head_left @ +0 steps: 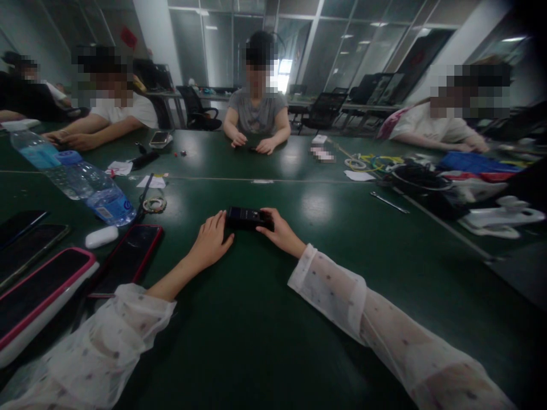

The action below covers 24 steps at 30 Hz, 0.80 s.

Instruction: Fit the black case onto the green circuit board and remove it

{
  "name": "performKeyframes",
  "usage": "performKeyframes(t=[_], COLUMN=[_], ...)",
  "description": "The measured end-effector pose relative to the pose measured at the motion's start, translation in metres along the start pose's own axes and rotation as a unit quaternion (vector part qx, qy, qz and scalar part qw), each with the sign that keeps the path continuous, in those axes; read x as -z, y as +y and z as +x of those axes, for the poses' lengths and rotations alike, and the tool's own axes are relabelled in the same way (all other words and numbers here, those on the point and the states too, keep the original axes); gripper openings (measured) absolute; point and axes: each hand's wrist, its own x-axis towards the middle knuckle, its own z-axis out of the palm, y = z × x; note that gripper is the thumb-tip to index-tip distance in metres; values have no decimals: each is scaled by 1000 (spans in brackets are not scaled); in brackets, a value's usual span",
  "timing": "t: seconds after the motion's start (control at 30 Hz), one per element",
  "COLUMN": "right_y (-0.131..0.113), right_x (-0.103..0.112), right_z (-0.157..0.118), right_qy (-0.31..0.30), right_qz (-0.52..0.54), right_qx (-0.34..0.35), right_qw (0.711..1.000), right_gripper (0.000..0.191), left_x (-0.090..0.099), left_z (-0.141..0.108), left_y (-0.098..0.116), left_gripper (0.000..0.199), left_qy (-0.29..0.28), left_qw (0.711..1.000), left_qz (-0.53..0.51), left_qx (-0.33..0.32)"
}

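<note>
Right grip: my thumb and fingers are clamped on the right end of the black device.
Left grip: thumb spread from my fingers, fingertips at the device's left end (touching or just beside it, I can't tell).
Black device: on or just over the green table, straight ahead of me, between my hands.
Long axis: crosswise, left to right; small pale markings show on its face (which end is its front, I can't tell).
To my left: a red-edged phone.
To my right: a wrench, well apart from my hand.
</note>
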Motion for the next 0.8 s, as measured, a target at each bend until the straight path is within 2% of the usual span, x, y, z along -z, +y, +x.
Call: performKeyframes(t=[0.8], right_y=[1], right_x=[3], right_z=[0], right_qy=[-8], right_qz=[15], right_qx=[-6], right_qw=[1000], right_gripper=[49], left_x=[11], left_z=[3], left_y=[5], left_gripper=[57], left_qy=[-24], left_qw=[999], left_qz=[8], left_qx=[-20])
